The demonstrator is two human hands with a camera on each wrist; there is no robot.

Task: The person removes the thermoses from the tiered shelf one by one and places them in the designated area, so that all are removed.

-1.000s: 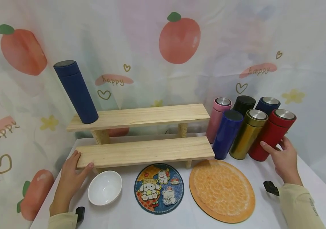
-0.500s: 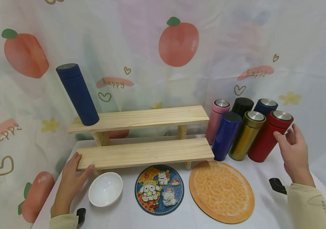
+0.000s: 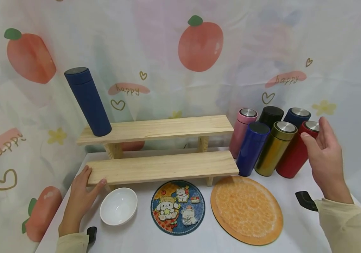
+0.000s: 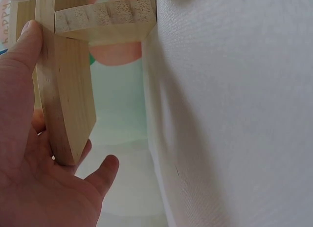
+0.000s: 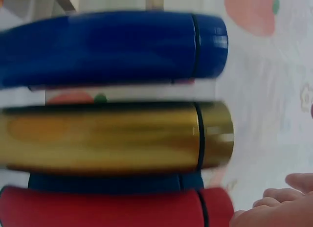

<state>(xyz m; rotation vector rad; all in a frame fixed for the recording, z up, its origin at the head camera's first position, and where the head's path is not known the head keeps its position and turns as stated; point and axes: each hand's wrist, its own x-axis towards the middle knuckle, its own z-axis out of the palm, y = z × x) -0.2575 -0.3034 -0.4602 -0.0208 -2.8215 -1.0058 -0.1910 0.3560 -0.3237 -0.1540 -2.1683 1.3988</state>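
Observation:
My left hand grips the left end of the lower board of a two-step wooden shelf, thumb on the front edge; the left wrist view shows the left hand wrapped round the board's end. My right hand hovers open beside the lid of a red bottle, the fingers relaxed. In the right wrist view the right hand shows by the red bottle's cap, with a gold bottle and a blue bottle beyond. A tall navy bottle stands on the upper board.
Right of the shelf stand pink, black, navy, blue and gold bottles. In front lie a white bowl, a cartoon coaster and an orange round mat. A printed curtain closes the back and sides.
My right hand has risen from low on the red bottle's side to the height of its lid and opened up. The left hand stays on the lower board.

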